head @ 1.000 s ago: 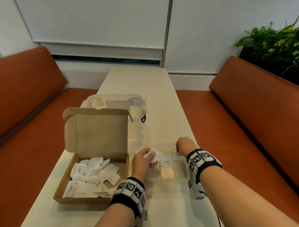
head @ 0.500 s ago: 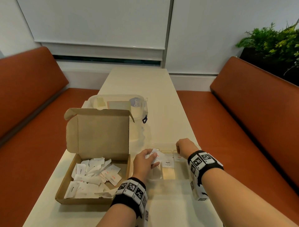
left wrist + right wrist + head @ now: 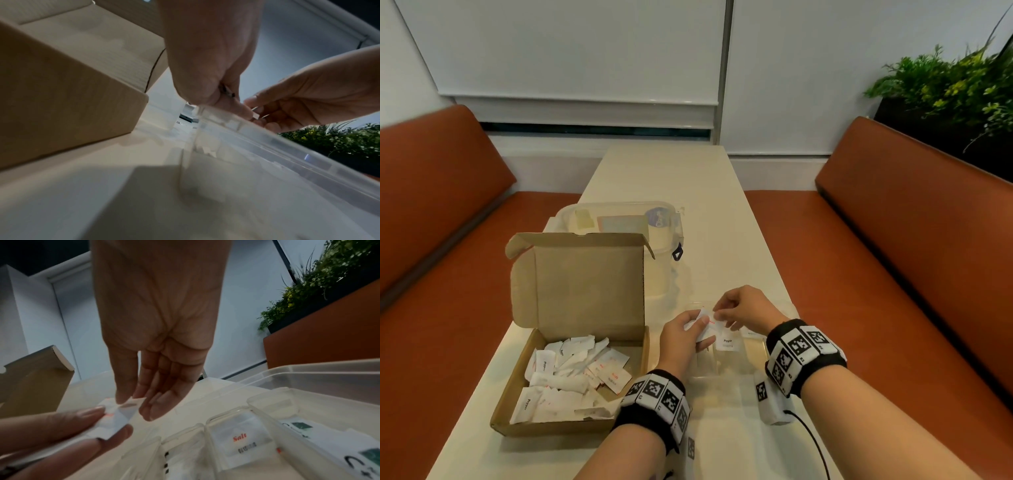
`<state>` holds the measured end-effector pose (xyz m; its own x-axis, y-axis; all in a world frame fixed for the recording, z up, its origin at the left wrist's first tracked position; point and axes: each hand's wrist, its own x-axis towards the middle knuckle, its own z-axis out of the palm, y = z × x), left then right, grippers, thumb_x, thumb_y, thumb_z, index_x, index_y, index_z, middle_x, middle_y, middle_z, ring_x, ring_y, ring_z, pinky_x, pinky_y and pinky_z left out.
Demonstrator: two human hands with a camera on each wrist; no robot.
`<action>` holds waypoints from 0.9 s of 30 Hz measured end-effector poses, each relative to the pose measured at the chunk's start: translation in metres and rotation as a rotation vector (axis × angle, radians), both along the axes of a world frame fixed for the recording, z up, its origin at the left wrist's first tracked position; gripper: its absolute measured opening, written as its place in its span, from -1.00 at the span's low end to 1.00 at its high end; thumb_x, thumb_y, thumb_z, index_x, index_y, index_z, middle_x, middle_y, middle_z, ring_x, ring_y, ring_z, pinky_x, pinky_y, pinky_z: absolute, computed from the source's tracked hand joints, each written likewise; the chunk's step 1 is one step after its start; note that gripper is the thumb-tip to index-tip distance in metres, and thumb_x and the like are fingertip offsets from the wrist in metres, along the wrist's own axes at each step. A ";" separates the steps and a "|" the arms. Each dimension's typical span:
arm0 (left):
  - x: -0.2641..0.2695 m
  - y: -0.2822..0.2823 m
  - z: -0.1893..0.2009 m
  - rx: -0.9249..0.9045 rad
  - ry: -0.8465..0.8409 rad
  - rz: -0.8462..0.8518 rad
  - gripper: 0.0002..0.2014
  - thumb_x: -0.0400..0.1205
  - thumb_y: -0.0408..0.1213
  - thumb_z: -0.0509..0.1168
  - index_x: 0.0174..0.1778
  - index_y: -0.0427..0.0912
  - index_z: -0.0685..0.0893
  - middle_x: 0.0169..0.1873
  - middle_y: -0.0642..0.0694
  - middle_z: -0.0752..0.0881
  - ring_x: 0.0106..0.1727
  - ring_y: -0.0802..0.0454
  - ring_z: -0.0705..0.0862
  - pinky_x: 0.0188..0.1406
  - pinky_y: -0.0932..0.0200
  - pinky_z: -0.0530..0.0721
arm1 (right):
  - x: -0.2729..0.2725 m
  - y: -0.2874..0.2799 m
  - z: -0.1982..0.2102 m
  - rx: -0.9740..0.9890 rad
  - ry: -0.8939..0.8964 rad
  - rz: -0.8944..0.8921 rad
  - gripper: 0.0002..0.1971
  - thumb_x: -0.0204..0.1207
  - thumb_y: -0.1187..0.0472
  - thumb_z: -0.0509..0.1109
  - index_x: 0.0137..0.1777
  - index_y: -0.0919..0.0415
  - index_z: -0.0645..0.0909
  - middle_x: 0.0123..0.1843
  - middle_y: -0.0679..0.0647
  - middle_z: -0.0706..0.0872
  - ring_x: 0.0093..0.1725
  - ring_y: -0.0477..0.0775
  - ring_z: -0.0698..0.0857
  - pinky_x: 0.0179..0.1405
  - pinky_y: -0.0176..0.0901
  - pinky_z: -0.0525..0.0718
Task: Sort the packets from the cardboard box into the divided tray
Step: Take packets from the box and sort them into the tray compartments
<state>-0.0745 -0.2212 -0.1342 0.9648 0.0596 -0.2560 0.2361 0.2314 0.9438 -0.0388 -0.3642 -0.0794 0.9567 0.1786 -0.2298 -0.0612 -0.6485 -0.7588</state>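
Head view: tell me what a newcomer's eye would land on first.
The two hands meeting at table centre: the left hand holds small white paper packets while the right hand pinches one of them, just above the clear plastic divided tray. Left of them sits the open brown cardboard box, heaped with more white packets. A salt packet already lies in one tray compartment.

Both forearms were bare, without sleeves. Each wrist carried a black band (image 3: pixel 654 407) faced with white square tiles printed with black fiducial markers; the right band (image 3: pixel 803 354) matched. At its 6 o'clock hung a white marker-printed block (image 3: pixel 768 401), apparently a camera housing, trailing a thin black cable (image 3: pixel 813 442).
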 end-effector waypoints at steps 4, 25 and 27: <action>-0.001 -0.002 -0.003 -0.016 0.020 -0.027 -0.76 0.70 -0.41 0.22 0.26 -0.34 0.65 0.17 -0.28 0.65 0.09 -0.07 0.70 -0.26 0.28 0.77 | -0.002 -0.005 0.001 -0.029 0.004 0.009 -0.85 0.48 0.30 0.49 0.01 0.33 0.74 -0.30 0.03 0.71 -0.42 -0.14 0.61 -0.47 -0.50 0.60; 0.006 0.003 -0.007 0.000 0.086 -0.016 -0.40 0.69 -0.46 0.21 0.65 -0.16 0.20 0.53 -0.24 0.33 0.32 -0.17 0.58 -0.30 0.31 0.76 | 0.012 -0.029 -0.009 -0.716 0.016 0.001 -0.76 0.53 0.46 0.27 0.07 0.29 0.73 0.13 0.21 0.74 0.11 0.20 0.72 0.10 -0.12 0.69; 0.005 0.004 -0.007 0.006 0.087 -0.019 -0.41 0.69 -0.46 0.21 0.64 -0.15 0.21 0.53 -0.24 0.33 0.30 -0.14 0.58 -0.30 0.31 0.76 | 0.012 -0.027 -0.011 -0.749 0.019 0.012 -0.73 0.54 0.47 0.24 0.10 0.29 0.72 0.15 0.20 0.73 0.13 0.20 0.72 0.09 -0.13 0.67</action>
<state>-0.0691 -0.2169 -0.1411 0.9400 0.0434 -0.3384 0.3213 0.2207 0.9209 -0.0266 -0.3907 -0.0905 0.9502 -0.0216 -0.3108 -0.0596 -0.9918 -0.1132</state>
